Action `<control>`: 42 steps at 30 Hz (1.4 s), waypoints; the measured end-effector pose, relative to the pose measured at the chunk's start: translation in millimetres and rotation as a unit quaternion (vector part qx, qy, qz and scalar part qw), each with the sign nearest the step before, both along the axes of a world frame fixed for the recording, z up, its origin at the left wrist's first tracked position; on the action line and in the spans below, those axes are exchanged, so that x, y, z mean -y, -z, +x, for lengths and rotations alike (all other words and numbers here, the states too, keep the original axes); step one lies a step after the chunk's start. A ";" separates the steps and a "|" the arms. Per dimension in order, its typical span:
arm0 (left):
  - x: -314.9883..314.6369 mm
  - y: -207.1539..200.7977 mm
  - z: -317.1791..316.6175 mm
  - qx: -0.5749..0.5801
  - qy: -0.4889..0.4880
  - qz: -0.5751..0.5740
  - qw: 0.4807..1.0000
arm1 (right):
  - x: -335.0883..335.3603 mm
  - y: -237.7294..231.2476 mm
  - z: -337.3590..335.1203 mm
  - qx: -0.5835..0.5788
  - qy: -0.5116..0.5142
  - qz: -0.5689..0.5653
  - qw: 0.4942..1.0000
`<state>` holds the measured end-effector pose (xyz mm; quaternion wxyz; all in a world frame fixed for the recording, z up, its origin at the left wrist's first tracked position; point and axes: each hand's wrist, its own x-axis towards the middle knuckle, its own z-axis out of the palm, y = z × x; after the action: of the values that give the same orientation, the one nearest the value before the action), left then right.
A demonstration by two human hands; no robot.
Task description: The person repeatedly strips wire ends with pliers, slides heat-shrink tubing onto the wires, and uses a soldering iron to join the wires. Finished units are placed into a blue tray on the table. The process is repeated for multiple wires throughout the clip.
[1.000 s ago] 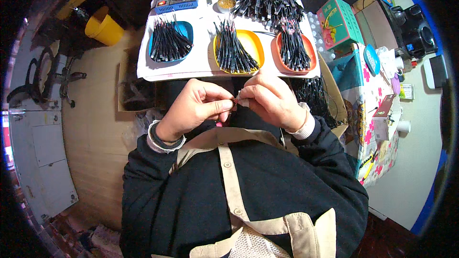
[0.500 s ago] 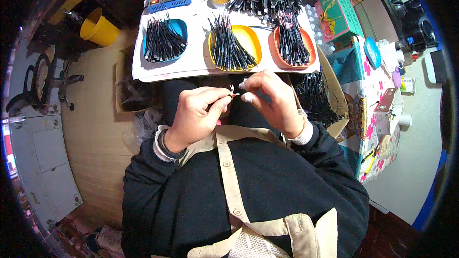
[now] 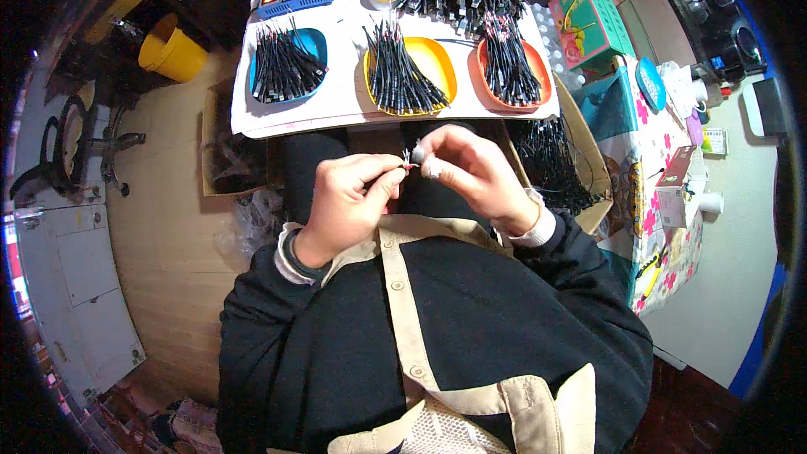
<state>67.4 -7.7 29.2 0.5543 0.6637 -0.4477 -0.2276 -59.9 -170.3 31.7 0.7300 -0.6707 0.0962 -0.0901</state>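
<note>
No lettering is legible, the marks on the green carton [image 3: 598, 27] between one and two o'clock and the small white card [image 3: 714, 142] near three o'clock being too small.

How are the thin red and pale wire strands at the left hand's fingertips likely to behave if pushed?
The thin red and pale wire strands would probably bend easily, being slender and splayed in different directions. They likely weigh very little, given how small they look beside the left hand pinching them.

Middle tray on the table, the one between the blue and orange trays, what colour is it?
Yellow; the head view shows the middle tray.
</note>
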 end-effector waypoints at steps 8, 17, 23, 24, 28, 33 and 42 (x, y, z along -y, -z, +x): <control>0.6 -4.0 6.1 -0.211 0.053 0.036 0.975 | 7.2 -5.8 6.2 0.212 0.046 -0.520 0.826; -0.6 7.0 10.2 -0.020 0.028 0.003 0.999 | 4.8 1.3 8.6 -0.045 -0.060 0.033 0.997; -4.0 7.9 27.8 -0.341 0.162 0.051 0.925 | 12.6 -14.9 14.7 0.129 -0.067 -0.332 0.932; -3.9 7.9 29.3 -0.361 0.177 0.066 0.913 | 12.0 -16.7 15.7 0.145 -0.080 -0.358 0.919; -3.0 9.9 26.5 -0.373 0.167 0.047 0.912 | 8.7 -18.5 13.8 0.164 -0.065 -0.399 0.900; -7.6 13.4 14.8 -0.349 0.151 -0.018 0.924 | 16.9 -14.4 5.5 0.116 -0.111 -0.326 0.931; -11.2 13.7 13.8 -0.433 0.185 -0.092 0.877 | 10.9 -18.7 -6.6 0.141 -0.011 -0.378 0.915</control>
<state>81.2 3.5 15.5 0.6989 0.3500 -0.2966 -0.5486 -66.6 -181.2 50.4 0.4293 -0.8777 -0.0563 -0.2052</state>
